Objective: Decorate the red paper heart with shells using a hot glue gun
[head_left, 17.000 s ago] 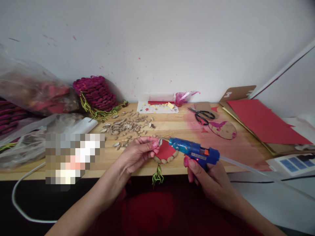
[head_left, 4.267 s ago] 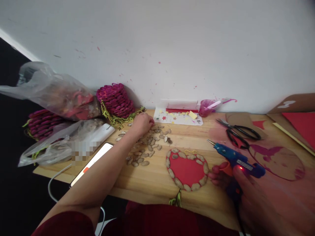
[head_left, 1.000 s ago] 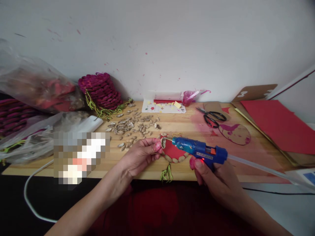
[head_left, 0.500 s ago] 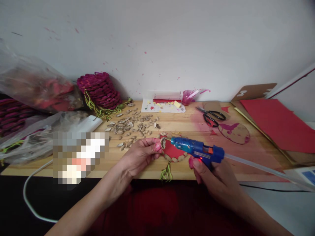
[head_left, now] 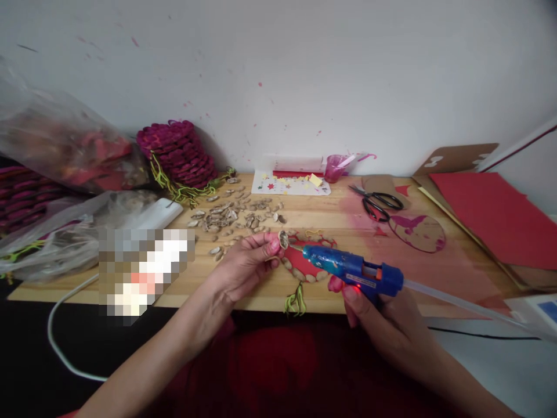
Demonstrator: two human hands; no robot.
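Between the thumb and fingers of my left hand is a peanut shell half, its hollow side facing right. My right hand is wrapped around the handle of a blue glue gun. A small red light glows on the gun, and a clear glue stick sticks out of its back. The nozzle tip is at the shell's edge; whether they touch I cannot tell. Under the gun lies a red disc rimmed with peanut shells, with a yellow-green yarn tassel at its near side.
Loose peanut shells lie left of centre. Black scissors and a purple-stained cardboard circle are at right, near red sheets. Behind are a star-strewn card, a pink cup and a purple woven basket. Plastic bags fill the left.
My left hand has moved the shell slightly left and up. The glue gun's nozzle has stayed close to it, the gun's body tilting a little lower at the back.
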